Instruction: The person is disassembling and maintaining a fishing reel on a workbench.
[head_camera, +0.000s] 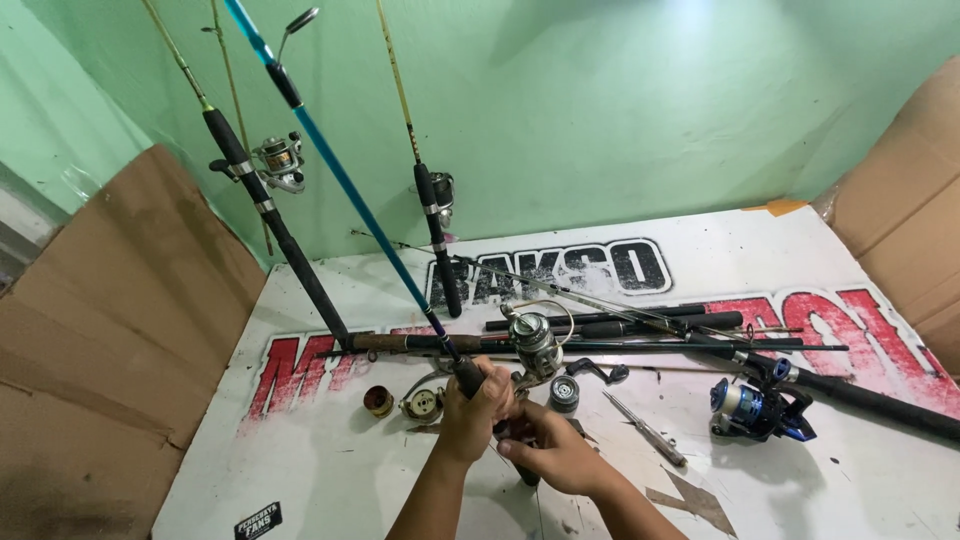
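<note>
the left hand (474, 397) is closed around the dark grip of a blue fishing rod (345, 185), which rises up and to the left, its tip out of view. the right hand (548, 450) is just beside it, fingers curled on the lower part of the same handle – what exactly they pinch i cannot tell. a silver spinning reel (536, 345) sits just above both hands, close to the rod.

everything is over a white table (330, 470) with big red and black letters. near the left hand lie a small brass-coloured spool (378, 401) and a round reel part (422, 404); a dark spool (564, 393) is just right of the hands. a thin metal tool (647, 430) lies further right, then a blue and black reel (752, 410). 2 other rods with black handles (270, 215) lean on the green wall (600, 110) – several dark rods lie flat across the table.
</note>
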